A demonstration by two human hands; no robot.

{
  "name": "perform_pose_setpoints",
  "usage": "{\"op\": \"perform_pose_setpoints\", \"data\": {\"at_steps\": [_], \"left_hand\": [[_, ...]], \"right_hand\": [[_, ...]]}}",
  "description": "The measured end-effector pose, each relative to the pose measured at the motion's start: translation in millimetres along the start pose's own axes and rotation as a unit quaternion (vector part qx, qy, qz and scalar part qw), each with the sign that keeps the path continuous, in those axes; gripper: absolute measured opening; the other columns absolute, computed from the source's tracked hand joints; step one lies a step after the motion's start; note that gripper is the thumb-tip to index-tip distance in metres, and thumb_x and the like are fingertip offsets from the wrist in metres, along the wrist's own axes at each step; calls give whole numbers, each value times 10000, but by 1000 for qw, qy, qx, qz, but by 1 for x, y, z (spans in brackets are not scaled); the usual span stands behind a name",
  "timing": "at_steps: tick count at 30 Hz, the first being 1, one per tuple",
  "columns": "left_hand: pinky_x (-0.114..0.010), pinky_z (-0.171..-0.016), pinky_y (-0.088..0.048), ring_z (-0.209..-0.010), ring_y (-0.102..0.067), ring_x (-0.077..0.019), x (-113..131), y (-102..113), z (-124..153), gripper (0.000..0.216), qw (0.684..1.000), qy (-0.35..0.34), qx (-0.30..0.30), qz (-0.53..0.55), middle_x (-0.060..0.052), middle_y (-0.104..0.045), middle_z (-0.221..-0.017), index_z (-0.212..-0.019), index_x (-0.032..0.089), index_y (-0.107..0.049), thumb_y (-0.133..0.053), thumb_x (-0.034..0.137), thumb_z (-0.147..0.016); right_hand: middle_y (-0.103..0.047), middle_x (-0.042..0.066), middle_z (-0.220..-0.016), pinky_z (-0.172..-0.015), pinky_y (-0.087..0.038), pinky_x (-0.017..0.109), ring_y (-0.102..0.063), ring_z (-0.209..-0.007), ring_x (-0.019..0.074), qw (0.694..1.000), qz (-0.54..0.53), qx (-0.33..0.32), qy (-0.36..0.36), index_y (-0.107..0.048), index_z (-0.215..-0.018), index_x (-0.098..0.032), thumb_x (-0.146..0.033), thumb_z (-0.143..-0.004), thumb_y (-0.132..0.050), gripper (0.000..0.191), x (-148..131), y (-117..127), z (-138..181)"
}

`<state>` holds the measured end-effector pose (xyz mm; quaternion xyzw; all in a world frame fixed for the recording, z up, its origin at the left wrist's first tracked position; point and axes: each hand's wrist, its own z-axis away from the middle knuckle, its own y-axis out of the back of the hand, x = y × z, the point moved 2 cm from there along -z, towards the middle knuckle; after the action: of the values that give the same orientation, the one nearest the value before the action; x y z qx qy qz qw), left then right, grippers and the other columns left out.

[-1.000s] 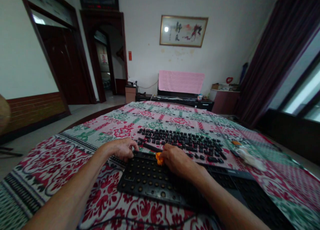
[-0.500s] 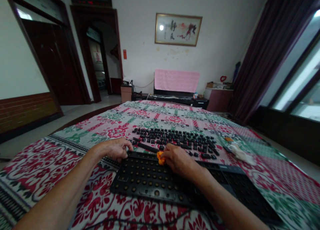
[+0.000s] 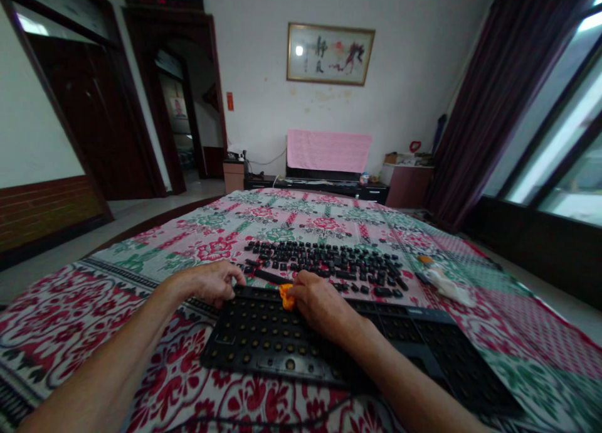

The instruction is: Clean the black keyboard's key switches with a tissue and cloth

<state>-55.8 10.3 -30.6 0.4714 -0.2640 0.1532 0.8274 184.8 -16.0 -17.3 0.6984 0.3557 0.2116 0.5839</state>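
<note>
A black keyboard (image 3: pixel 301 371) with its keycaps off lies on the patterned cloth, its rows of small round domes exposed. At its far left corner my left hand (image 3: pixel 217 283) grips the edge between thumb and curled fingers. My right hand (image 3: pixel 320 302) pinches a crumpled orange cloth (image 3: pixel 286 296) and presses it along the top edge of the keyboard, left of the middle. My right forearm hides part of the keyboard's middle. Just beyond the keyboard lie many loose black keycaps (image 3: pixel 324 257), with a long black strip (image 3: pixel 273 277) close to my right hand.
A floral cloth (image 3: pixel 188 232) covers the broad surface. To the right lie a whitish crumpled item (image 3: pixel 449 288) and a small orange-brown object (image 3: pixel 424 258). A dark cable (image 3: pixel 263 425) runs along the near side. A pink-draped item (image 3: pixel 329 149) stands by the far wall.
My right hand has slid the orange cloth a little left along the keyboard's top edge. My left hand keeps its hold on the corner. The whole view has shifted slightly.
</note>
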Motion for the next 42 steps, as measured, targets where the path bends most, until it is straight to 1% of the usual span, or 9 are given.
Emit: {"op": "perform_pose_setpoints", "data": {"at_steps": [9,12,15,20,24,30,32,37,42], "left_hand": [[-180,-443,-370,-493,-502,-112,6,3,4,409,999,22,10,-42,30,-520,-561,-961,197,-537,-445,185,-562],[-210,-554,-402,-619,-530,-140,18,4,5,457,981,9,102,-163,15,-561,-643,-977,229,-570,-492,160,-532],[-257,-694,-398,-782,-528,-179,35,-3,5,450,949,-47,180,-255,-10,-594,-818,-979,266,-589,-516,169,-546],[-280,-791,-370,-866,-516,-186,51,-18,-1,324,945,-128,153,-261,-26,-594,-898,-947,270,-616,-495,262,-647],[-248,-785,-373,-837,-528,-164,52,-17,-3,322,953,-125,131,-244,-17,-606,-893,-952,253,-620,-499,253,-654],[-227,-699,-392,-783,-546,-152,50,-17,-6,324,950,-122,142,-251,-5,-624,-865,-934,253,-628,-498,239,-638],[-217,-679,-393,-768,-549,-144,50,-18,-6,330,948,-126,144,-253,-2,-627,-856,-931,250,-629,-492,226,-631],[-209,-686,-392,-774,-550,-138,48,-18,-8,332,949,-133,138,-249,0,-627,-868,-929,251,-630,-486,226,-631],[-215,-712,-395,-787,-552,-139,45,-17,-10,326,953,-129,135,-238,-3,-618,-879,-932,247,-632,-495,246,-636]], "right_hand": [[-623,80,-715,-614,-368,209,-555,-680,145,990,55,-100,-79,-659,-762,-144,-108,-693,-442,231,41,20,18],[-641,63,-681,-579,-372,200,-563,-629,137,991,42,-107,-70,-666,-771,-157,-102,-668,-440,255,46,23,20],[-648,71,-717,-598,-376,210,-571,-651,145,993,54,-84,-63,-669,-769,-166,-102,-665,-429,270,44,22,20],[-654,80,-742,-605,-378,219,-578,-673,154,992,65,-85,-67,-676,-777,-181,-123,-668,-440,267,40,21,17],[-660,67,-692,-574,-378,199,-581,-643,144,986,44,-129,-92,-684,-771,-166,-122,-639,-466,259,47,30,20],[-643,32,-612,-474,-349,167,-565,-582,125,968,-31,-194,-159,-683,-754,-148,-124,-600,-482,255,68,47,38],[-642,27,-628,-488,-351,161,-559,-590,118,972,-48,-183,-141,-681,-773,-150,-129,-606,-483,260,69,46,37],[-649,34,-774,-629,-369,169,-551,-722,120,995,-67,-63,-35,-676,-814,-164,-94,-637,-453,293,52,31,19],[-652,54,-710,-580,-360,184,-557,-671,135,994,-22,-94,-54,-681,-765,-154,-104,-617,-458,272,45,24,15]]}}
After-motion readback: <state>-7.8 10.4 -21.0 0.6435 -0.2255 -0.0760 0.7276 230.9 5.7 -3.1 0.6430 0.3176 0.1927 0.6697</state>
